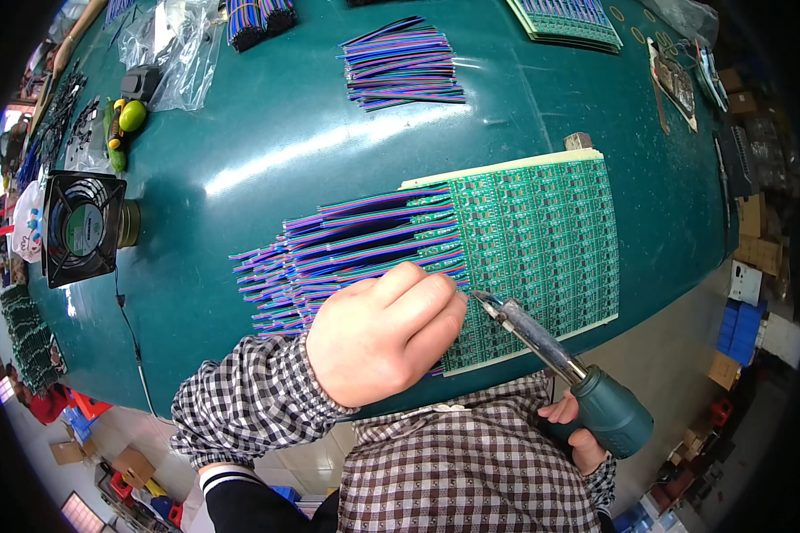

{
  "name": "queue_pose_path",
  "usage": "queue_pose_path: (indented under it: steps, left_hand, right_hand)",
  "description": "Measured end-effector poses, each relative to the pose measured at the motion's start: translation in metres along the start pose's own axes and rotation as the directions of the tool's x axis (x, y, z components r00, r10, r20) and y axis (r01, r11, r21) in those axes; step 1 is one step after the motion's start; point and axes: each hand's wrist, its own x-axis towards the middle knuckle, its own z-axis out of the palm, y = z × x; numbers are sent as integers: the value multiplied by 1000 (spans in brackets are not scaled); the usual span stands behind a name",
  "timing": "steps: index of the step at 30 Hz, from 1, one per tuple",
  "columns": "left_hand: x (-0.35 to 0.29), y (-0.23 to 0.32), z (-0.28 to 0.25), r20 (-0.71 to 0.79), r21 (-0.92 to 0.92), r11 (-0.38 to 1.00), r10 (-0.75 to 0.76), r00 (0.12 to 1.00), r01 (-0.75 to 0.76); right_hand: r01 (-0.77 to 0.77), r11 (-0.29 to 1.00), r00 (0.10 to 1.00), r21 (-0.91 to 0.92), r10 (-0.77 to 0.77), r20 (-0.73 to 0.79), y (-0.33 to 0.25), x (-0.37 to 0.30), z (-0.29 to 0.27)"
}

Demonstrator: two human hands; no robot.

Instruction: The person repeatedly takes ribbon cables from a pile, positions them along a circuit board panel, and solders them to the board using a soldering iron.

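Observation:
A large green panel of small circuit boards [542, 240] lies on the table in front of me. Multicoloured ribbon cables [356, 253] run leftward from its left part, side by side in rows. My left hand [387, 338] is closed in a pinch over these cables at the panel, and its fingers mostly hide the cable end they hold. My right hand [578, 431] grips the dark green handle of a soldering iron [551, 351]. The iron's tip touches or hovers just beside my left fingertips, over the boards; I cannot tell which.
A loose pile of ribbon cables [404, 67] lies beyond the panel, and more boards [569, 22] are stacked at the far right. A small metal block [578, 141] sits at the panel's far edge. On the left stands a black fan [83, 229], its cord hanging over the table edge.

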Motion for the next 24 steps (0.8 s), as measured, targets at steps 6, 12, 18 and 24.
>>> queue_pose_path:
  steps: [6, 12, 18, 24]
  left_hand:
    - [0, 0, 0, 1, -4, 1000, 0, 1000, 0]
    - [0, 1, 0, 9, -3, 1000, 9, 1000, -9]
    - [-4, 2, -1, 11, 16, 1000, 25, 1000, -26]
    - [-4, 0, 0, 11, 44, 998, 38, 999, -38]
  right_hand:
    - [-13, 1000, 999, -9, 13, 29, 2, 0, -6]
    - [0, 998, 998, 62, 5, -70, -1, -3, 4]
    - [-44, 998, 998, 42, 46, -36, -3, -3, -1]
    - [-57, 998, 998, 5, 57, -13, -6, 3, 2]
